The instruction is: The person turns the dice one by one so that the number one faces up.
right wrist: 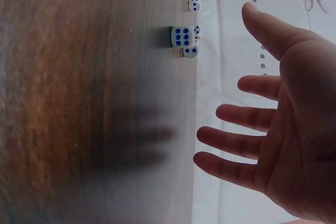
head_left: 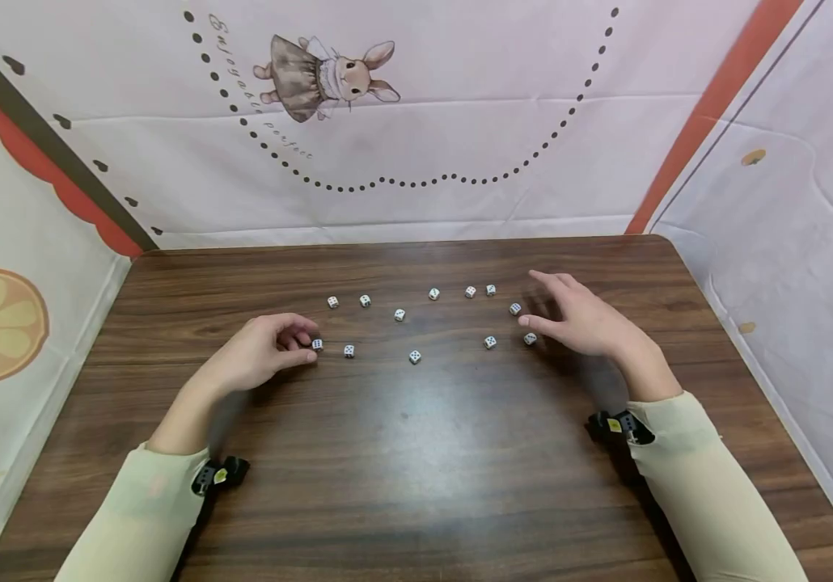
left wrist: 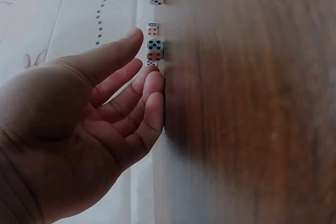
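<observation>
In the head view my left hand [head_left: 264,349] rests low at the left, thumb and loosely bent fingers beside a white die [head_left: 318,344] with blue pips. The left wrist view has the thumb apart from the fingers [left wrist: 152,109], with a die [left wrist: 154,49] just past the fingertips. My right hand [head_left: 582,317] hovers at the right over the table, fingers spread and nothing in its grasp. Nearest its thumb are two dice, one with blue pips [head_left: 514,309] and another [head_left: 530,339] partly shaded. The right wrist view shows a die [right wrist: 181,37] away from the palm.
Several more small white dice lie scattered between the hands, among them a front middle die [head_left: 415,356] and a back die [head_left: 434,294]. They sit on a dark wooden table [head_left: 416,469]. A printed cloth [head_left: 460,137] hangs behind it and along both sides.
</observation>
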Motion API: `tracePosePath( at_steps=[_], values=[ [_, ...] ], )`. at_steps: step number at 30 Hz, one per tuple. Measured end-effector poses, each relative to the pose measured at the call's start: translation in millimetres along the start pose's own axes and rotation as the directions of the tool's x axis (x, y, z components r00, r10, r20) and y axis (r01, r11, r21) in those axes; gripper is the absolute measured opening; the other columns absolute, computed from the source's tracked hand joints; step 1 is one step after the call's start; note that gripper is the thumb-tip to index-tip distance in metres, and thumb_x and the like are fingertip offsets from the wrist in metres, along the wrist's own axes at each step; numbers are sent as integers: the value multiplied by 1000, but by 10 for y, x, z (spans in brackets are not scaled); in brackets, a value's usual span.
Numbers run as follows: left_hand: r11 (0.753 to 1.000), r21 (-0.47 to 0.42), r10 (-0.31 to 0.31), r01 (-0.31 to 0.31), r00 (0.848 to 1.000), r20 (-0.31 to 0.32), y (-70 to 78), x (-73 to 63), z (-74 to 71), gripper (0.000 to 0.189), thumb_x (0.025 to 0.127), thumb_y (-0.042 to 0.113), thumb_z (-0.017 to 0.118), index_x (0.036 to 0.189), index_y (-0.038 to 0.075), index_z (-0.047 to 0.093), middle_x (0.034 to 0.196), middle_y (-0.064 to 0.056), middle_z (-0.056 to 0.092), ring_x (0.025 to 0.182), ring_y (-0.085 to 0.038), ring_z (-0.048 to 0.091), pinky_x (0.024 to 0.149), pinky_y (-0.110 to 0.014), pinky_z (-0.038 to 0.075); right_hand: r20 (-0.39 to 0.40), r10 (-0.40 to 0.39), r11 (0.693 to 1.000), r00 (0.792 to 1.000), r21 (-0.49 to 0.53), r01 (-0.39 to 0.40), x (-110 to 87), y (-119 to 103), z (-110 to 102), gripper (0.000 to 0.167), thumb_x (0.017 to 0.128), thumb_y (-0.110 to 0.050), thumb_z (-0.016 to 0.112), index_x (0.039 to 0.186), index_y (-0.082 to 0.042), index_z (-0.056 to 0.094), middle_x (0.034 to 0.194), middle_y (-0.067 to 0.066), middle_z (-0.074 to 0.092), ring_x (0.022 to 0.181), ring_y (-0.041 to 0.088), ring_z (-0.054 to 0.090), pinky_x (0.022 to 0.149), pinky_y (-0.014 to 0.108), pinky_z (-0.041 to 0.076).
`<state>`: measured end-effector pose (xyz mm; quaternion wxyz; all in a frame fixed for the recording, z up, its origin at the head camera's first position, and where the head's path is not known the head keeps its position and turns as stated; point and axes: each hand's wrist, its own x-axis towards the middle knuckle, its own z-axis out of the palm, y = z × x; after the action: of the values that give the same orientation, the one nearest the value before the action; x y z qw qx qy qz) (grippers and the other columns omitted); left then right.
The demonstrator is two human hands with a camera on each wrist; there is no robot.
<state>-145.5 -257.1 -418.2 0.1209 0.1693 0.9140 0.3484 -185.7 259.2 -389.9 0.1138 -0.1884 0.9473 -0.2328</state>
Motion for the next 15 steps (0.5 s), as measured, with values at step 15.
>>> tracePosePath(
  at_steps=[15],
  values=[
    [998, 54, -33, 36, 999, -41, 65, 76, 61, 26, 92, 17, 86, 113, 7, 75, 92, 0, 69, 82, -16, 62, 76, -31, 48, 19, -8, 1000, 1000, -10, 8, 4, -22, -14, 91, 103, -60, 63, 168, -7, 27, 163, 25, 33, 149, 43, 36, 117, 63, 31]
  ],
)
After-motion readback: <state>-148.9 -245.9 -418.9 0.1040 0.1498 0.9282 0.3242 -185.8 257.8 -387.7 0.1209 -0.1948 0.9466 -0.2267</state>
